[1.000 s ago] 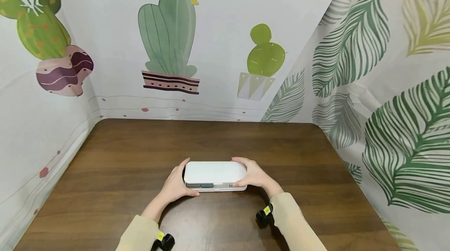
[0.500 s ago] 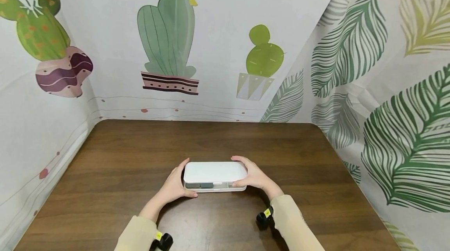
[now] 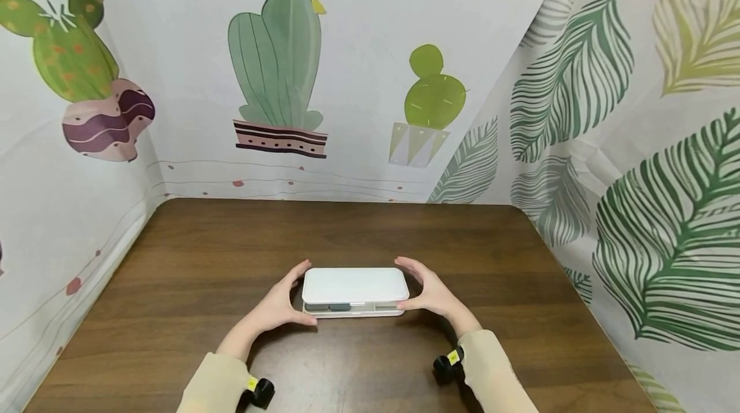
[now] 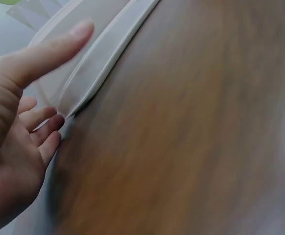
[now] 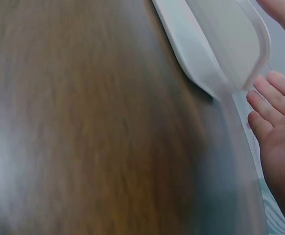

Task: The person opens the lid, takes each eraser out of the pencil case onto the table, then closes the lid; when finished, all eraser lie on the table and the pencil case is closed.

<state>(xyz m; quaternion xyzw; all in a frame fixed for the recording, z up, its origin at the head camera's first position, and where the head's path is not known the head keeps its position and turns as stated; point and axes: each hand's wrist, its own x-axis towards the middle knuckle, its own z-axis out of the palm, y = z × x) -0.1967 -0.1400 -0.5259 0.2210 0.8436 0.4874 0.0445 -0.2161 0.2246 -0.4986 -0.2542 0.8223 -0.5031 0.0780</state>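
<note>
A white pencil case (image 3: 355,284), oblong with rounded corners, lies flat on the table with its lid on. Grey contents show dimly through its front side. Around its left end, my left hand (image 3: 276,302) is spread, thumb in front and fingers behind, with a gap to the end. My right hand (image 3: 436,297) is spread likewise around the right end, its thumb tip near the front right corner. Loose, parted fingers show on the left hand (image 4: 15,127) in the left wrist view and on the right hand (image 5: 282,117) in the right wrist view; neither holds the case.
The brown wooden table (image 3: 347,233) has rounded far corners. A white cloth backdrop (image 3: 364,79) printed with cacti and leaves rises behind it and along both sides. Each wrist carries a small black camera, such as the right camera (image 3: 445,369).
Both hands have let go of the pencil case and moved outward, the left hand to the left and the right hand to the right. The case stays in place.
</note>
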